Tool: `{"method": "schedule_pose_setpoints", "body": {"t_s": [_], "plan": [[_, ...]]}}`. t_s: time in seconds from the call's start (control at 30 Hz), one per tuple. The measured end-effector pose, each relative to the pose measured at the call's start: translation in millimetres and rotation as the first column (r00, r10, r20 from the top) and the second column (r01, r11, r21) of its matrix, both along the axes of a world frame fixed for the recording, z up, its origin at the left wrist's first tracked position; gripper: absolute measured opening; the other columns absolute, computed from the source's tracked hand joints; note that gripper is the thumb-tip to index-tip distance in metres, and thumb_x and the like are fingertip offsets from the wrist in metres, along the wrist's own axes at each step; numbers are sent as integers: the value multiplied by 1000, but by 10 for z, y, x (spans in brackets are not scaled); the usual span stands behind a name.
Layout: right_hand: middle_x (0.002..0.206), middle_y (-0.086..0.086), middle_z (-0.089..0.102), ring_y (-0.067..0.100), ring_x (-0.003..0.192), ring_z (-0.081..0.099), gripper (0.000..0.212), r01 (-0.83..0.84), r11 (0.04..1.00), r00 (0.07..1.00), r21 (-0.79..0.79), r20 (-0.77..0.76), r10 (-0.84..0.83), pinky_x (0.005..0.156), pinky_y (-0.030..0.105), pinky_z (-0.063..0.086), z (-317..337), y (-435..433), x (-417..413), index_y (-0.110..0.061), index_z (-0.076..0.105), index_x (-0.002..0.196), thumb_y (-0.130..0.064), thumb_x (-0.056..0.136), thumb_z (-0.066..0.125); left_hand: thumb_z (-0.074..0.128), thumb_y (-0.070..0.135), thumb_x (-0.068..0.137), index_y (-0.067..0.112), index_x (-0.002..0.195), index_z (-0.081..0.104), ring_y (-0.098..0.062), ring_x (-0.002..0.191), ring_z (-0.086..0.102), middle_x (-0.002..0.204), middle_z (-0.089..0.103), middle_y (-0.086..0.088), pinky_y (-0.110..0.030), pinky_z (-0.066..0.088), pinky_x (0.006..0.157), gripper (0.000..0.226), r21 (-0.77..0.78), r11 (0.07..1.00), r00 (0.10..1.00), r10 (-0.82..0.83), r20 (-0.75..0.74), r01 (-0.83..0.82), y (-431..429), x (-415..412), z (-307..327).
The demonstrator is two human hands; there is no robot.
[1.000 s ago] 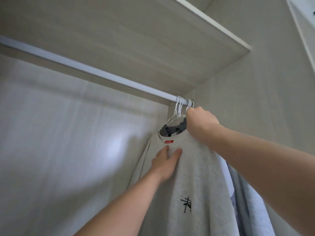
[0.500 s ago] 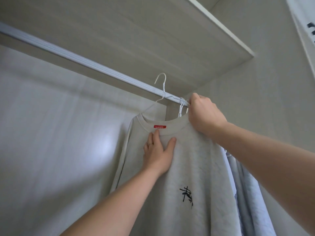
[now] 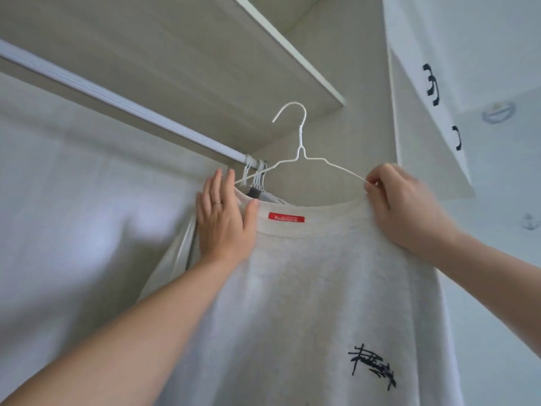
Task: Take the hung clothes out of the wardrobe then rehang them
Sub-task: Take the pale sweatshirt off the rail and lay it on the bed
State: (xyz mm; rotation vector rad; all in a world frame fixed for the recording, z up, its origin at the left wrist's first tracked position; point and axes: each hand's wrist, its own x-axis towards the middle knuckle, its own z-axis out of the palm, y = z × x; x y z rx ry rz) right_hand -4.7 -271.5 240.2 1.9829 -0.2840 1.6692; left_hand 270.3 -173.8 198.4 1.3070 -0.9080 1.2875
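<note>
The pale grey top is off the rail. Its white wire hanger is held up with the hook in free air, above and between the two hands and touching nothing. The hanger's right shoulder wire is pinched, along with the collar edge, by the right hand, whose fingers are curled tight on it. The left hand is laid flat on the top's left shoulder, with its fingers straight and slightly apart and nothing gripped by them. The garment hangs below both sets of fingers, and a red label shows at the neck between them.

Just beyond the left fingertips, a cluster of other hangers is hooked on the rail, with darker cloth glimpsed beneath. How many garments are there cannot be told. A shelf runs above the rail, and a wardrobe door stands beyond the right fingers.

The taking-out is judged to be under way rather than finished: one garment has been freed, while several hangers are yet to be lifted off. The rehanging is judged not yet begun. No place for setting the top down is shown.
</note>
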Motion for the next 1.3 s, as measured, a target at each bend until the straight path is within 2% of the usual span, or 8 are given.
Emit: {"method": "schedule_pose_setpoints", "body": {"t_s": [0.17,0.33,0.5,0.6,0.73,0.8,1.0,1.3], "plan": [[94,-2,50,26,79,48,11,104,994,993,45,49,-106,66,34,35,-251,20,-1136,-11,53,101,-20,100,47,34,40,96,15,129,57,-37,112,53,118,65,-11,-47,37,95,47,23,994,994,-103,39,102,-279,-832,-49],[96,-2,53,26,81,52,11,245,965,967,91,50,-251,69,39,44,-486,174,-2412,-12,55,101,-20,99,48,31,37,97,11,113,59,-38,98,57,108,66,-13,-46,43,82,41,65,945,942,-326,83,322,-667,-1926,-179],[94,-1,54,22,79,51,8,387,909,917,153,40,-397,70,36,42,-731,316,-3576,-13,56,99,-18,98,50,26,33,99,8,84,51,-34,75,48,80,59,-11,-44,40,68,38,145,850,849,-520,92,506,-1114,-3016,-360],[90,-6,54,12,76,49,6,462,847,874,262,26,-485,68,34,44,-922,393,-4271,-19,56,95,-21,97,52,33,28,100,12,78,42,-29,73,43,71,50,-5,-37,32,62,29,185,757,764,-644,49,626,-1394,-3791,-572],[85,-11,57,2,80,52,9,498,765,829,408,34,-558,64,10,37,-1240,461,-5080,-20,59,87,-20,95,56,38,26,101,14,77,36,-25,73,43,69,45,-1,-35,28,61,27,237,609,627,-779,1,757,-1787,-4739,-954],[84,-10,59,1,80,53,10,522,718,800,461,26,-599,64,7,36,-1448,446,-5427,-17,60,84,-17,94,57,37,27,100,13,77,38,-26,73,45,69,46,-1,-37,32,60,26,273,525,548,-836,-11,806,-1991,-5168,-1172],[80,-6,58,8,76,52,11,554,592,732,586,-5,-681,65,15,39,-2260,335,-6234,-11,59,85,-9,95,55,35,31,99,15,75,36,-26,67,43,64,45,-2,-36,31,60,29,392,276,321,-945,-54,878,-2595,-6315,-1984],[79,-10,53,10,72,48,12,631,363,550,685,-66,-832,66,20,38,-3274,-173,-7039,-10,55,85,-11,96,53,39,24,99,16,77,35,-25,65,40,65,40,1,-33,27,65,24,513,6,80,-989,-122,858,-3614,-7793,-3013]]}}
